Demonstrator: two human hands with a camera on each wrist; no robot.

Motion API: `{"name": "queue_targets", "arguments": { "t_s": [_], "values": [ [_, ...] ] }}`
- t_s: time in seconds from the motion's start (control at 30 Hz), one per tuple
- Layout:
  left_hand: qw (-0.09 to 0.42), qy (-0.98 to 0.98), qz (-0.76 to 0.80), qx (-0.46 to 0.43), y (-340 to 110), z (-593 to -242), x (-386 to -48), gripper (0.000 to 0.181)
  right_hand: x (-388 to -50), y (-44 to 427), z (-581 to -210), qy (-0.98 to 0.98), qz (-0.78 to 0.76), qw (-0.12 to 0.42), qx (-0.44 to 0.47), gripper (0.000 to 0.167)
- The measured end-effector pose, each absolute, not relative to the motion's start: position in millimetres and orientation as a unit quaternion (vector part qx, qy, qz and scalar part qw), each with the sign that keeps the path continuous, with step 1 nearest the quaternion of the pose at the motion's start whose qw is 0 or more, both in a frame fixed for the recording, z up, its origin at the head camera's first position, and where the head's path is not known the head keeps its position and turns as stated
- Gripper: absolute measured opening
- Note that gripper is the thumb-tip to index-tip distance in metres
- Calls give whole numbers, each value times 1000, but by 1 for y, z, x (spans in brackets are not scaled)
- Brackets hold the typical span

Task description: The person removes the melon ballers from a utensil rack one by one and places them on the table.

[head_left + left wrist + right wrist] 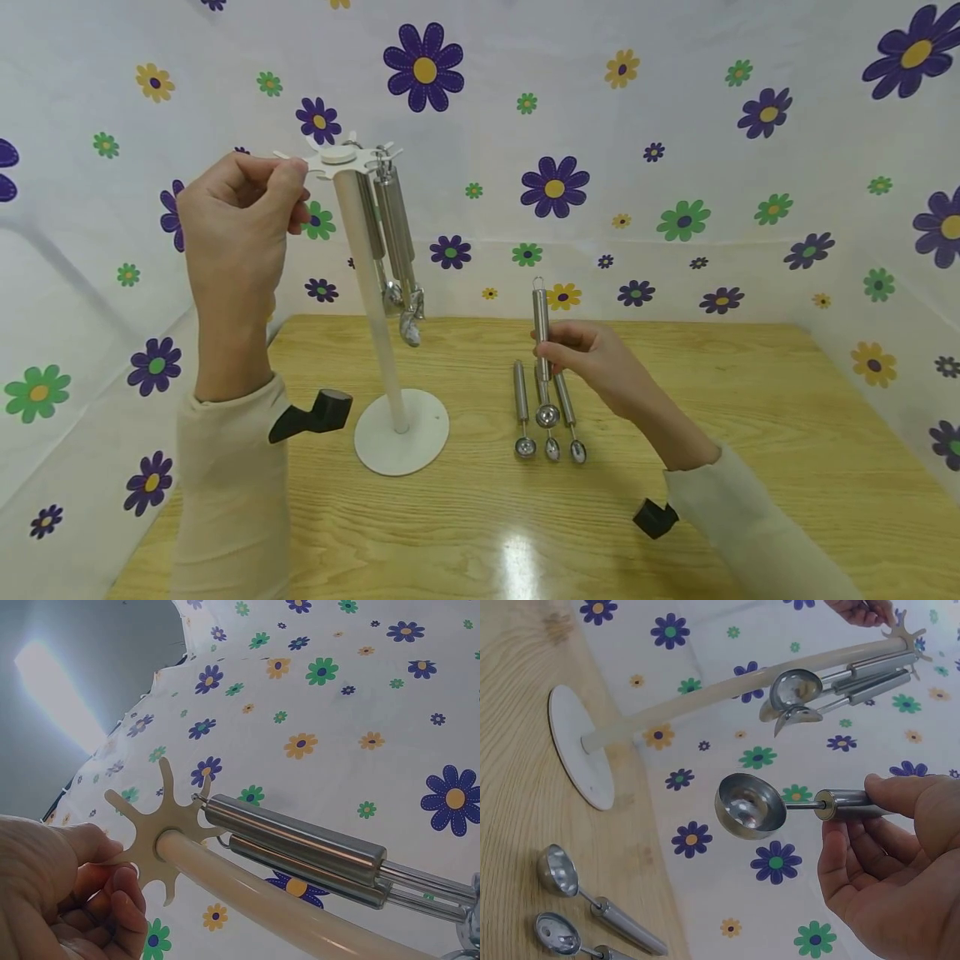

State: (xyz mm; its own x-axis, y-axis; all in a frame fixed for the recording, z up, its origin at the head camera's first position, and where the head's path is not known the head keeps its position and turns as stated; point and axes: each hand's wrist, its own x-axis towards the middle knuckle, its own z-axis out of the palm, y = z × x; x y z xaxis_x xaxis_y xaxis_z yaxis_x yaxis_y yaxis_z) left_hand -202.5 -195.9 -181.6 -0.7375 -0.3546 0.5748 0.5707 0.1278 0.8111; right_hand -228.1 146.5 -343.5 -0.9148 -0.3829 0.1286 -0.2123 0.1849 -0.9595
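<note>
My left hand (pixel 243 217) pinches one arm of the hooked top (pixel 337 156) of a white utensil rack (pixel 375 300) between thumb and fingers. Several metal scoops (pixel 393 217) hang by their loops from the right side of that top, bowls down. My right hand (pixel 600 358) holds a steel melon baller (pixel 541 321) by its handle, loop end up, above the table. Its round bowl (pixel 750 806) shows fully in the right wrist view. Below it, three more scoops (pixel 521 392) lie side by side on the table, handles pointing away from me.
The rack's round white base (pixel 401 458) stands on the wooden table (pixel 450 533), left of the lying scoops. A white flower-print cloth (pixel 480 125) hangs behind the table and along both sides. Black camera mounts (pixel 330 410) sit on both wrists.
</note>
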Motion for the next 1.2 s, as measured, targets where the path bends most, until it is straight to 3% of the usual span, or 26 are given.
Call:
{"name": "queue_targets", "arguments": {
  "t_s": [1.2],
  "values": [
    [358, -671, -645, -77, -195, -182, -203, 7, -221, 220, -396, 814, -561, 64, -136, 37]
  ]
}}
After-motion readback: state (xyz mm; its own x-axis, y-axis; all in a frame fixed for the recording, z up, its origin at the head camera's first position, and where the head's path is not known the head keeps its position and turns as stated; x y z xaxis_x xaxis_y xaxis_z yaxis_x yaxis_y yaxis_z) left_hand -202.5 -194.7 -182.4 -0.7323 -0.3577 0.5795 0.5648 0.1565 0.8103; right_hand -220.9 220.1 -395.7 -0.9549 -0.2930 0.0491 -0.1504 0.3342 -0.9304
